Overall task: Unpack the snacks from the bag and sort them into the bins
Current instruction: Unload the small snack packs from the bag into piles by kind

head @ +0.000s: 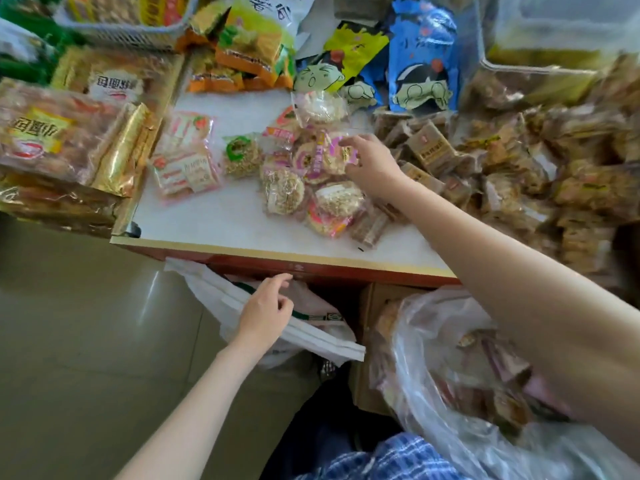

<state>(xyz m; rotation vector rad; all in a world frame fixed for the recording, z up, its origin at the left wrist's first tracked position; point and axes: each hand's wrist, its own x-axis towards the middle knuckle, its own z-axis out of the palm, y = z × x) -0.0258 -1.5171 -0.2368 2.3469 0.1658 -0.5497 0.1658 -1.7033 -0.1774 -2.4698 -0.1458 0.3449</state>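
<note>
Several round wrapped cakes lie heaped in the middle of the white table. My right hand reaches over the heap and pinches a purple-wrapped round cake at its top. My left hand hovers below the table edge, fingers loosely curled, just over a white bag with a green cord; it holds nothing. A clear plastic bag with brown snack packs sits by my lap at lower right.
A pile of small brown packets fills the table's right side. Bread packs stack at the left, pink packets beside them. Blue and yellow cartoon bags and a wire basket stand at the back, a clear bin at the far right.
</note>
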